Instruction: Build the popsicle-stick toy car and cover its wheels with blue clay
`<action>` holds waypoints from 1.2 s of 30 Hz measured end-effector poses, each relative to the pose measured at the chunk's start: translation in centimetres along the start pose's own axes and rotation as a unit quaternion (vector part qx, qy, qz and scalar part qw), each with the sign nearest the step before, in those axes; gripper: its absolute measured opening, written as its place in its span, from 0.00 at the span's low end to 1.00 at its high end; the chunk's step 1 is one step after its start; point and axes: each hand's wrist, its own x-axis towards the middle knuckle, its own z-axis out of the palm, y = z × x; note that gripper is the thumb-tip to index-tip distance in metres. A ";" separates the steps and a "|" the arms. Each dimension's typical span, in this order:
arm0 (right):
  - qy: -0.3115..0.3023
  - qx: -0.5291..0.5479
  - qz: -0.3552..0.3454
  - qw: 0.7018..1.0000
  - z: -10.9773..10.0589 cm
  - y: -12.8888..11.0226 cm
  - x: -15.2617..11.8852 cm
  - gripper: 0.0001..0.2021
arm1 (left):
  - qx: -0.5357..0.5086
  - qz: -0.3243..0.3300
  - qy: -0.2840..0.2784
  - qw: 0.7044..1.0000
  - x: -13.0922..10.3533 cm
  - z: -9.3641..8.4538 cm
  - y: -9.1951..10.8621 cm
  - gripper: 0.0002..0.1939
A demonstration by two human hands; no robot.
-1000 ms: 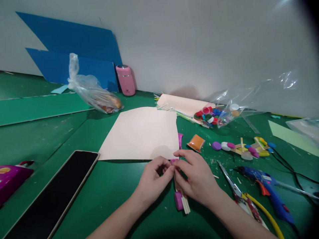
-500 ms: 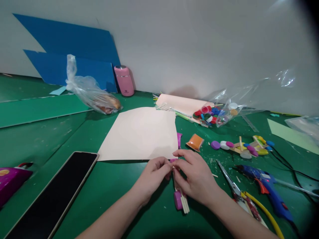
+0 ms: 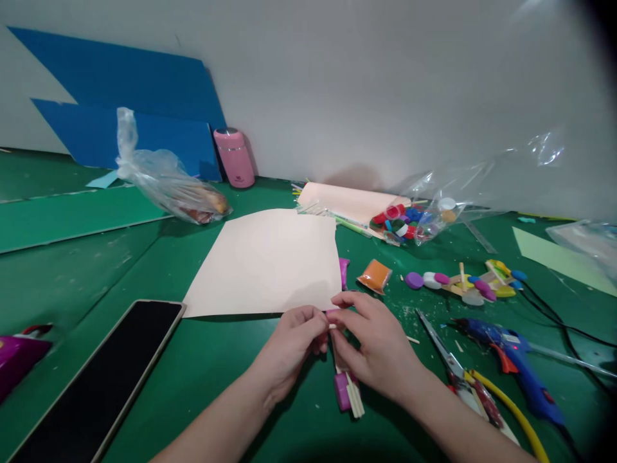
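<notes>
The two hands are close together, low in the middle, just in front of the big pale sheet (image 3: 265, 263). The arms reach in from the bottom, one from each side, and lean toward each other. The left hand (image 3: 294, 341) is curled, with its thumb and pointing finger pinched together on a tiny pale bit (image 3: 332, 326). The right hand (image 3: 373, 341) is bent and partly open. Its pointing finger reaches over to the same bit, and its thumb is low, by the stick piece (image 3: 355, 399). That piece is a little bunch of pale sticks with a purple block (image 3: 342, 392) beside them. It lies on the green tabletop (image 3: 216, 366), partly under the right hand, and its near end pokes out. I can't tell how tightly the right hand has hold of it. A blue glue gun (image 3: 515, 354) and scissors (image 3: 446, 354) lie to the right, and a black phone (image 3: 96, 379) lies to the left.
</notes>
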 end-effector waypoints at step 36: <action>-0.118 0.194 0.077 0.971 -1.1 1.0 1.4 0.05 | 0.092 0.096 0.053 0.990 -0.7 0.1 0.4 0.04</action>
